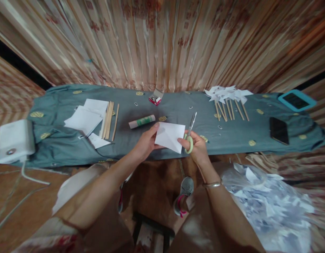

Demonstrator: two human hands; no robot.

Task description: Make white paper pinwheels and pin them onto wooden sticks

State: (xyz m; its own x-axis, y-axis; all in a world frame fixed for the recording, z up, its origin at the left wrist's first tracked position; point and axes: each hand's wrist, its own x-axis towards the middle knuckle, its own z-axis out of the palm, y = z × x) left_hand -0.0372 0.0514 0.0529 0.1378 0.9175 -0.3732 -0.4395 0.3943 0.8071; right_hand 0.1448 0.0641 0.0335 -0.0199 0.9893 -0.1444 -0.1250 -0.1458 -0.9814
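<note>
A white paper square (169,135) with faint crease lines is pinched along its left side by my left hand (146,142), thumb on top. My right hand (197,147) is closed round scissors (189,142) with pale green handles. Their metal blades point up and away, beside the paper's right edge. The right thumb overlaps the paper's lower right part; whether it presses on the paper I cannot tell. Just beyond the left hand lies a glue stick (142,121) with a green label. A small red box (155,97) stands open farther back, holding small items.
Paper sheets (83,119) and several wooden sticks (108,121) lie at left. Paper pinwheels on sticks (228,95) are at back right, near a phone (279,130) and a blue-framed tablet (297,100). A bag of paper scraps (270,203) sits below; a white device (16,140) stands far left.
</note>
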